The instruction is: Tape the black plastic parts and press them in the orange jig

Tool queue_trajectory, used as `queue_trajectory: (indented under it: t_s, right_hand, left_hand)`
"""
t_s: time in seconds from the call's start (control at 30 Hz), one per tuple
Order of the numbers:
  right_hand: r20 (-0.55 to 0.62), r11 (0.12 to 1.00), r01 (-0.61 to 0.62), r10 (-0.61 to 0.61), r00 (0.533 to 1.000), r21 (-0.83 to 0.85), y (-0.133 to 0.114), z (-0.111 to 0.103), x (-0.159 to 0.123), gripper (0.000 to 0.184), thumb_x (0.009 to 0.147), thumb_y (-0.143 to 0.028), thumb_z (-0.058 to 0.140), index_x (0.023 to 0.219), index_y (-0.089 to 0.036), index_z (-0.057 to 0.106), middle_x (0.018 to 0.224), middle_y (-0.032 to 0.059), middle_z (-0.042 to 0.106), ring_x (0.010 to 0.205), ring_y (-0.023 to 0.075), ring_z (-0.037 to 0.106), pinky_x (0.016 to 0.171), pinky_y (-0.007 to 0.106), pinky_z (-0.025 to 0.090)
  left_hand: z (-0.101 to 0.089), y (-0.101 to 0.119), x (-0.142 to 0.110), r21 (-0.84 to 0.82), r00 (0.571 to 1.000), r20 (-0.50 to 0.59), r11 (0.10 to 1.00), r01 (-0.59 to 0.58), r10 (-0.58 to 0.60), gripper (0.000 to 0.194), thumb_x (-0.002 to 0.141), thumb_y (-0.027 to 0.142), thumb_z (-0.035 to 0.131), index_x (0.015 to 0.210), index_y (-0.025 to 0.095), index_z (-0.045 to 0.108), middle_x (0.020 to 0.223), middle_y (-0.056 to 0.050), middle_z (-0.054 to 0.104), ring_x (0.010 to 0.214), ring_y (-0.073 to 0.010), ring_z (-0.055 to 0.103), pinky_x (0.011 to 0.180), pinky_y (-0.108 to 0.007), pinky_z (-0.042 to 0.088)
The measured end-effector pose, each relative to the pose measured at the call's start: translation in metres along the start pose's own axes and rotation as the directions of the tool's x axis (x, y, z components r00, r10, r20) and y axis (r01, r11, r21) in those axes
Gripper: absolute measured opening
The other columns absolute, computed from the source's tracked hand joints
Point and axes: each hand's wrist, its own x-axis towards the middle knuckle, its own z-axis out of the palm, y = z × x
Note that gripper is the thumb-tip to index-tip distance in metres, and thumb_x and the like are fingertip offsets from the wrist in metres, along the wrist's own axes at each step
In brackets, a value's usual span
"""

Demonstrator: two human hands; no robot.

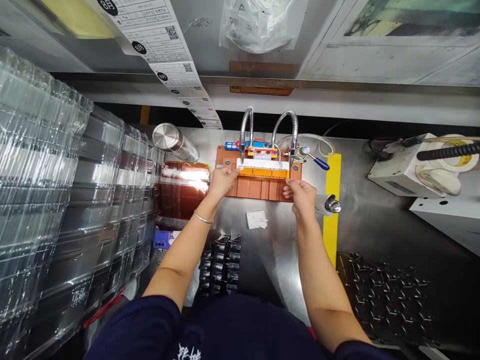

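Note:
An orange film strip (264,172) with rows of small dark marks and a white band along its far edge lies over a brown fixture plate (255,191). My left hand (222,181) pinches the strip's left end between thumb and fingers. At its right end my right hand (302,194) is closed, thumb and forefinger on the near corner. Two bendable metal hoses (245,127) arch over the plate, their nozzles pointing down beside the strip's two ends. Behind the strip sits a blue and yellow mechanism, partly hidden. A blue-handled lever (319,162) sticks out to the right.
Stacked clear plastic trays (75,210) rise on the left, beside a copper-coloured film roll (183,192) and a steel flask (175,141). A folded white cloth (256,219) and black parts (220,265) lie nearer me. More black parts (386,295) and a white machine (408,167) stand right.

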Motion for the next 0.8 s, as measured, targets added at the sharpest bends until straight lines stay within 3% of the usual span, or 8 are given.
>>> queue_trajectory:
  t_s: [0.2, 0.57, 0.8]
  right_hand:
    - [0.009, 1.000, -0.007, 0.007, 1.000, -0.001, 0.001, 0.002, 0.007, 0.020, 0.060, -0.026, 0.071, 0.053, -0.018, 0.054, 0.044, -0.0019, 0.059, 0.033, 0.0077, 0.049, 0.030, 0.016, 0.038]
    - [-0.015, 0.998, -0.065, 0.065, 0.998, 0.014, -0.007, 0.005, 0.001, 0.016, 0.061, -0.021, 0.067, 0.051, -0.017, 0.055, 0.041, -0.0032, 0.057, 0.032, 0.0061, 0.047, 0.030, 0.014, 0.036]
    - [-0.002, 0.996, -0.082, 0.082, 0.997, 0.026, -0.008, 0.004, 0.001, 0.014, 0.063, -0.019, 0.066, 0.053, -0.016, 0.056, 0.041, -0.0034, 0.058, 0.032, 0.0063, 0.048, 0.030, 0.014, 0.037]
  left_hand:
    - [-0.004, 0.006, 0.005, 0.049, 1.000, -0.012, 0.999, -0.001, 0.002, 0.040, 0.074, 0.039, 0.067, 0.047, 0.018, 0.047, 0.037, 0.005, 0.046, 0.034, -0.0073, 0.040, 0.038, -0.019, 0.030]
    - [-0.004, 0.006, 0.007, -0.055, 0.999, 0.041, 0.998, 0.021, -0.019, 0.036, 0.075, 0.032, 0.065, 0.049, 0.018, 0.045, 0.036, 0.007, 0.042, 0.030, -0.0048, 0.033, 0.035, -0.018, 0.023]
    - [-0.004, 0.010, 0.005, -0.040, 0.999, 0.041, 0.999, 0.031, -0.029, 0.038, 0.073, 0.031, 0.067, 0.048, 0.018, 0.043, 0.035, 0.008, 0.041, 0.029, -0.0042, 0.033, 0.033, -0.017, 0.023]
